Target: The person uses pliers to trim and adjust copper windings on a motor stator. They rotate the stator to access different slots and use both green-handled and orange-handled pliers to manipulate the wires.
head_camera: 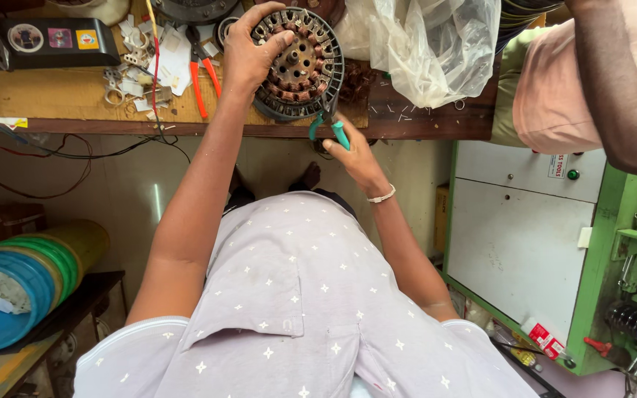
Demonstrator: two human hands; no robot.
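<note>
**Stator near the edge, cutters at the windings**

L hand (248, 51) grips the motor stator (300, 63), fingers clamped over its rim, at the front edge of the wooden surface (60, 96). R hand (352, 158) is closed round teal-handled pliers (329, 125), tips under the stator. Risks, I'd say: a slip nicks the copper or fingertips; the stator tips off the edge.

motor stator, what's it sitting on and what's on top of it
The motor stator rests on the wooden workbench near its front edge. The left hand lies over its left rim, and the right hand holds teal-handled pliers at its lower edge. The bench beneath it is hidden.
</note>
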